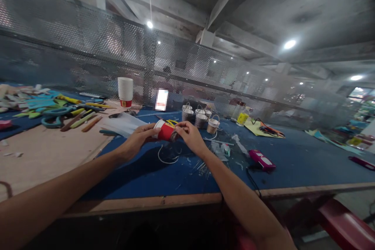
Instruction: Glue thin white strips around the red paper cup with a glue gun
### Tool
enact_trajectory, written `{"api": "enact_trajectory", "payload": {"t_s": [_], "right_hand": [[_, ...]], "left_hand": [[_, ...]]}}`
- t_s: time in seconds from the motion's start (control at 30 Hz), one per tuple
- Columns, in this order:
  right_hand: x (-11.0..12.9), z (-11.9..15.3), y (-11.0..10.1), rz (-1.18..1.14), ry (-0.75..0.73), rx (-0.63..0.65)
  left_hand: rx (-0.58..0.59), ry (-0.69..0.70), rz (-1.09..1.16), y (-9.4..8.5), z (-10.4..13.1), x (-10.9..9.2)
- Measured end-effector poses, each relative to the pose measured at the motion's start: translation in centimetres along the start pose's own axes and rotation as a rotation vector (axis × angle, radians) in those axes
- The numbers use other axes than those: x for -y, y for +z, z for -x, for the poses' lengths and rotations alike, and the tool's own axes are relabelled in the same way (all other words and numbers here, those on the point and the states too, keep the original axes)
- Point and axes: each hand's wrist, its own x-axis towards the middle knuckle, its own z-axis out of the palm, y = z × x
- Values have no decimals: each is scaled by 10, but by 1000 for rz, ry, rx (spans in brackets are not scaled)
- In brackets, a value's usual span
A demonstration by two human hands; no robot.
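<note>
- Red-and-white paper cup (pixel 166 131), tilted on its side, held just left of the frame's middle, over the blue counter (pixel 131 179).
- Left hand (pixel 143 136) grasps the cup at its white end.
- Right hand (pixel 189 134) has its fingertips drawn together at the other end, beside dark strands (pixel 174 136); exactly what they pinch, I cannot tell.
- White cord (pixel 167 162) curls below the cup.
- Small handled baskets (pixel 200 120) stand right of centre.
- Stacked cups (pixel 125 89) rise left of centre.
- Magenta device (pixel 262 160) lies lower right.
</note>
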Motion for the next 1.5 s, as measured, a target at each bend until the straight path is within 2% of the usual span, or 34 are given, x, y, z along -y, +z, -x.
{"api": "enact_trajectory", "payload": {"t_s": [0.3, 0.5, 0.67, 0.8, 0.9, 0.97, 1.03, 1.1, 1.17, 1.27, 1.5], "right_hand": [[13, 8, 5, 174, -143, 0], [5, 9, 6, 244, -276, 5], [0, 8, 7, 259, -317, 0], [0, 9, -4, 295, -312, -88], [0, 16, -28, 455, -216, -222], [0, 26, -48, 651, -76, -271], [-2, 39, -63, 805, 137, -253], [-5, 51, -72, 886, 324, -172], [-9, 59, -73, 909, 429, -91], [-16, 61, -69, 913, 507, -33], [-18, 30, -64, 913, 612, 86]], "left_hand": [[11, 0, 19, 1, -3, 1], [16, -19, 22, 3, -4, 0], [32, -23, 60, 2, -7, 5], [18, -12, 46, -2, -9, 9], [17, -9, 32, -4, -10, 11], [36, 4, 54, -4, -10, 13], [50, 15, 80, -4, -12, 15], [59, 15, 83, -5, -13, 17], [63, 21, 78, -6, -15, 19], [51, 41, 67, -10, -18, 21], [12, 66, -1, -13, -20, 23]]}}
